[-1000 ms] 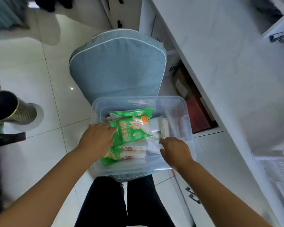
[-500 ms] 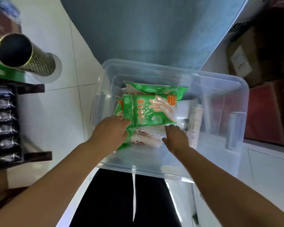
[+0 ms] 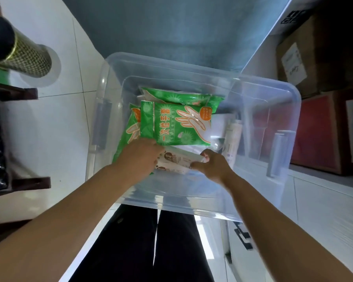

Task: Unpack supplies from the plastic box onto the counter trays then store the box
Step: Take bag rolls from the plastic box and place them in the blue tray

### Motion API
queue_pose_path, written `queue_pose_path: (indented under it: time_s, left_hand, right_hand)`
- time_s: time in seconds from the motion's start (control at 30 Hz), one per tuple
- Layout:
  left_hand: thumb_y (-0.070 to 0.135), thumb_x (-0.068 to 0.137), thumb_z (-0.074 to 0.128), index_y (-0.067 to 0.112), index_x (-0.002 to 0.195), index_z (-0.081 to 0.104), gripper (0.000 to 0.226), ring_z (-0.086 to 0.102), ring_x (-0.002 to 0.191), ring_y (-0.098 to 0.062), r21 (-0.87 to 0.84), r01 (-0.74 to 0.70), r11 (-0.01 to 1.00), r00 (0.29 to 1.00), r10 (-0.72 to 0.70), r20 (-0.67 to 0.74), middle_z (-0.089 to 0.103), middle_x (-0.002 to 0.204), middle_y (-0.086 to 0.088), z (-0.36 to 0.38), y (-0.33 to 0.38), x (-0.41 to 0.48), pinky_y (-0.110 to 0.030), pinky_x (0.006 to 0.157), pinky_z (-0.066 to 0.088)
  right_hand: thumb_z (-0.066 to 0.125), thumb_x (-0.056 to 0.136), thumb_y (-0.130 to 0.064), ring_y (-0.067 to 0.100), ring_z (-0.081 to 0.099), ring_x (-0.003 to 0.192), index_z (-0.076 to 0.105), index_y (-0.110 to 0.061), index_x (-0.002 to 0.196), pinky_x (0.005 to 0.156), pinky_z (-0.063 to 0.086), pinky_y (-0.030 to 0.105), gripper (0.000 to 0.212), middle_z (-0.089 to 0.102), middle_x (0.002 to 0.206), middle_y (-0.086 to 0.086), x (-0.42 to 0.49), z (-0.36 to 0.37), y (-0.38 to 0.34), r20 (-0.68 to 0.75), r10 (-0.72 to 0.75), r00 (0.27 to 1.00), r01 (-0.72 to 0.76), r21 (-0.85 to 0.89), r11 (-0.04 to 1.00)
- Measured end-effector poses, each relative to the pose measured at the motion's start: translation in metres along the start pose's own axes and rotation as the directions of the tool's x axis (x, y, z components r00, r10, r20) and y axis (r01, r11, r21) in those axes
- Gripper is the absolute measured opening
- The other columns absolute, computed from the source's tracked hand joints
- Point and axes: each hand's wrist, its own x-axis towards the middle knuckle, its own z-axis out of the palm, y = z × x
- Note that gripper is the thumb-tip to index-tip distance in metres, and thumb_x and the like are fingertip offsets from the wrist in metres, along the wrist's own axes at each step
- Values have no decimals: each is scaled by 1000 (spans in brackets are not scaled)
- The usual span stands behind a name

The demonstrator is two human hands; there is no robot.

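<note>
White wrapped packs [image 3: 179, 159] sit low in the plastic box [image 3: 192, 210] between my hands, left hand [image 3: 139, 157] curled on one end, right hand [image 3: 210, 165] pinching the other, so I'd lift them level, sliding clear of the green glove packets [image 3: 175, 123] just beyond my knuckles.

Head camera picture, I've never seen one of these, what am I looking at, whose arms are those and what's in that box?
No machine here: a person wears a camera on the head, so you look down along their own two bare arms. The clear plastic box stands before them, with a blue cushion beyond it. Inside lie green glove packets, a white tube and white printed packets. The right hand pinches one end of those packets; the left hand is at the other end, its fingers hidden, so I cannot tell whether it holds them.
</note>
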Motion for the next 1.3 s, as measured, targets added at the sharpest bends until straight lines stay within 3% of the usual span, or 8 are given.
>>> queue_pose_path:
  time_s: [0.2, 0.4, 0.53, 0.63, 0.7, 0.87, 1.0, 1.3]
  left_hand:
    - [27, 78, 66, 18, 135, 39, 65, 50, 113, -24, 2, -138, 990, 990, 138, -38, 54, 125, -6, 13, 27, 21, -39, 95, 42]
    - [35, 76, 68, 14, 120, 46, 53, 56, 98, -24, 56, -215, 975, 971, 219, -97, 60, 111, -6, 7, 46, 36, -37, 82, 45]
    - [37, 72, 70, 14, 107, 51, 46, 58, 84, -25, 61, -95, 994, 973, 106, -206, 61, 98, -6, -6, 32, 39, -31, 61, 39]
    - [37, 70, 73, 13, 105, 53, 47, 60, 81, -27, 67, -12, 998, 968, 29, -249, 62, 97, -7, -13, 19, 42, -30, 57, 41]
    - [36, 69, 75, 12, 105, 54, 48, 60, 80, -28, 79, 6, 997, 964, 15, -265, 62, 96, -8, -14, 14, 44, -29, 55, 39]
    - [35, 70, 76, 11, 102, 53, 46, 60, 76, -28, 49, -9, 999, 957, 23, -289, 63, 92, -9, -7, 10, 46, -26, 53, 36]
    - [35, 69, 75, 12, 99, 53, 43, 59, 75, -28, 35, -21, 999, 959, 30, -280, 62, 89, -8, 0, 7, 46, -30, 58, 43]
    - [41, 70, 72, 19, 106, 51, 47, 55, 74, -20, -21, 22, 1000, 957, -27, -289, 61, 96, -1, -9, -1, 25, -26, 54, 34]
  right_hand:
    - [58, 61, -47, 15, 58, 76, 60, -19, 96, 57, 43, 20, 45, 64, 90, 1, -49, -37, 8, -130, -6, 992, 12, 51, 999]
    - [63, 80, -28, 21, 66, 92, 63, -10, 101, 66, 58, 22, 28, 69, 96, 1, -58, -49, 12, -88, 92, 992, -26, 567, 823]
    - [54, 89, -35, 23, 58, 107, 55, -11, 121, 88, 43, 30, 40, 62, 120, 8, -28, -41, 29, -426, 217, 878, -111, 260, 959]
    - [56, 86, -23, 31, 49, 114, 40, -2, 128, 90, 45, 37, 49, 49, 125, 17, -3, -21, 34, -482, 119, 868, -213, -145, 966]
    - [58, 84, -19, 31, 43, 118, 30, 1, 133, 93, 44, 38, 60, 43, 128, 18, 14, -7, 33, -514, 131, 848, -281, -226, 933]
    - [59, 86, -24, 31, 48, 110, 32, 4, 129, 87, 49, 34, 58, 46, 123, 20, 42, 5, 33, -618, 205, 759, -439, -253, 862]
    - [67, 79, -39, 30, 51, 106, 40, 2, 120, 85, 49, 37, 63, 49, 116, 18, 45, 12, 39, -539, 208, 816, -406, -278, 871]
    - [71, 71, -26, 36, 54, 100, 35, -1, 118, 83, 50, 41, 64, 46, 112, 17, 7, -9, 21, -509, 246, 825, -285, 1, 959]
